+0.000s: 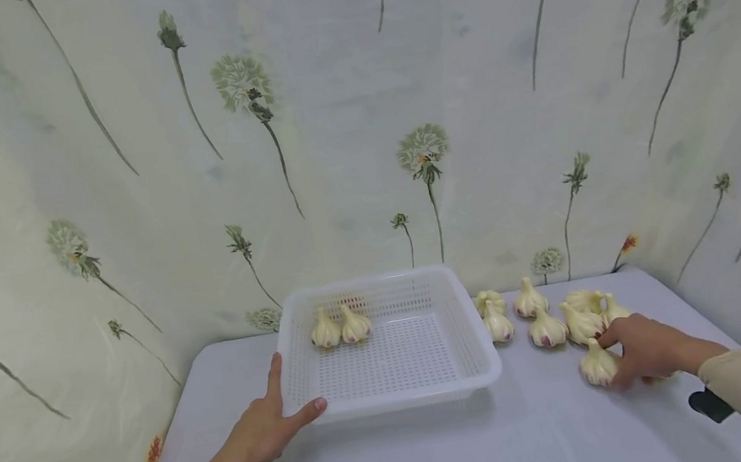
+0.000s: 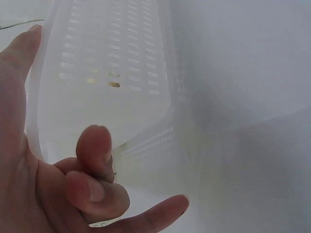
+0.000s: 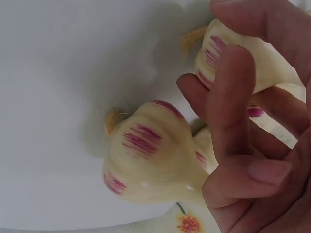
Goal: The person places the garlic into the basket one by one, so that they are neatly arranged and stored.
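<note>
The white plastic basket [image 1: 395, 401] has two garlic bulbs [image 1: 324, 331] inside at its back left. At its front left corner, my left hand [image 1: 256, 431] holds it, thumb over the front rim and a finger stretched along the left side. In the left wrist view, the other fingers [image 2: 97, 194] bend beside the perforated wall. On the right, my right hand [image 1: 647, 345] grips a garlic bulb [image 1: 598, 364] at the near side of a group. The right wrist view shows purple streaks on a bulb [image 3: 233, 53] between the fingers, and another bulb [image 3: 146, 150] beside them.
Several more garlic bulbs [image 1: 546, 329] lie between the basket and my right hand, one close against the basket's right side. A pale cloth [image 1: 434, 450] covers the table. Behind it hangs a curtain [image 1: 335, 152] printed with dandelions.
</note>
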Available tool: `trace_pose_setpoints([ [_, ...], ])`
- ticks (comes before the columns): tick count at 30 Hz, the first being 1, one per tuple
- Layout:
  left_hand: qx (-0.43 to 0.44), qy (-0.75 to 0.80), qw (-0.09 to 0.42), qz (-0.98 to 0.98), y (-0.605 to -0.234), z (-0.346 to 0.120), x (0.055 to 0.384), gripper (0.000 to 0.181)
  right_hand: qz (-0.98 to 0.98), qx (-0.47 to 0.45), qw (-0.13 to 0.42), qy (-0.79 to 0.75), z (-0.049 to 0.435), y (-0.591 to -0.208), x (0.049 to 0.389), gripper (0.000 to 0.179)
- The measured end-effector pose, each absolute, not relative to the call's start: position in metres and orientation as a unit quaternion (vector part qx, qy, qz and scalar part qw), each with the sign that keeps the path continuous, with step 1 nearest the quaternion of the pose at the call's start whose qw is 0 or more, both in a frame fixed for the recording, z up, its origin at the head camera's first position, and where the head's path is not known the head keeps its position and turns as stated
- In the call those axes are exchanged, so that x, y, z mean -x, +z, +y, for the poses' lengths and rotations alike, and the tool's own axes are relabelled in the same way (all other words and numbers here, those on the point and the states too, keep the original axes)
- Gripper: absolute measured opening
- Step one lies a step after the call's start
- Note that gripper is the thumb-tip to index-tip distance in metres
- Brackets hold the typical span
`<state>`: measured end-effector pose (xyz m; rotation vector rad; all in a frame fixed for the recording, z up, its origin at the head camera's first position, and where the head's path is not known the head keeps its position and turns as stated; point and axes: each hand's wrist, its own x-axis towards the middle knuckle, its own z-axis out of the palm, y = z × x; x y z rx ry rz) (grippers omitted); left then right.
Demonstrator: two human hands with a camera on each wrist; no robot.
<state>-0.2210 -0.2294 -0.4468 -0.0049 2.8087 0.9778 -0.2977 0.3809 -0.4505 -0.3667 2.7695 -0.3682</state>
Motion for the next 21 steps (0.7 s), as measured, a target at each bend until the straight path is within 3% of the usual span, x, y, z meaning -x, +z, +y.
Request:
trace_pose_setpoints([
  [21,0.005,0.329,0.083,0.941,-0.448,-0.23,0.22,0.124,0.969,0.208,0.07,-0.116,0.329,-0.366,0.306,0.073],
])
